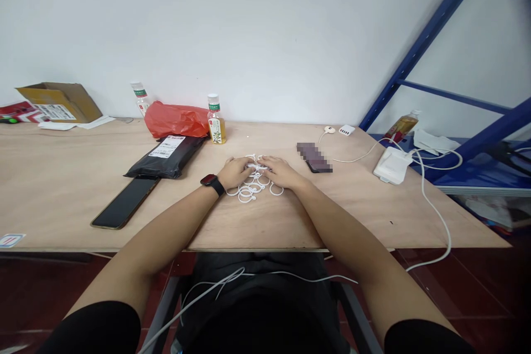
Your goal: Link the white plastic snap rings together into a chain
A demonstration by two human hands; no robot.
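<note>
Several thin white plastic rings with small knobs, like curtain rings (246, 194), lie in a loose pile on the wooden table. My left hand (234, 173), with a dark watch on its wrist, rests over the left side of the pile. From the other side my right hand (282, 172) lies across the rings. Both hands have their fingers stretched out toward each other, touching the rings, with the fingertips almost meeting. Some rings are partly covered by the fingers. I see no ring gripped in either hand.
Left of my hands are a phone (124, 203), a black parcel (166, 157), a red plastic bag (176, 119) and a drink bottle (215, 120). To the right lie another phone (314, 157) and a white charger box (390, 166) with cables. A blue metal frame (418, 38) stands right.
</note>
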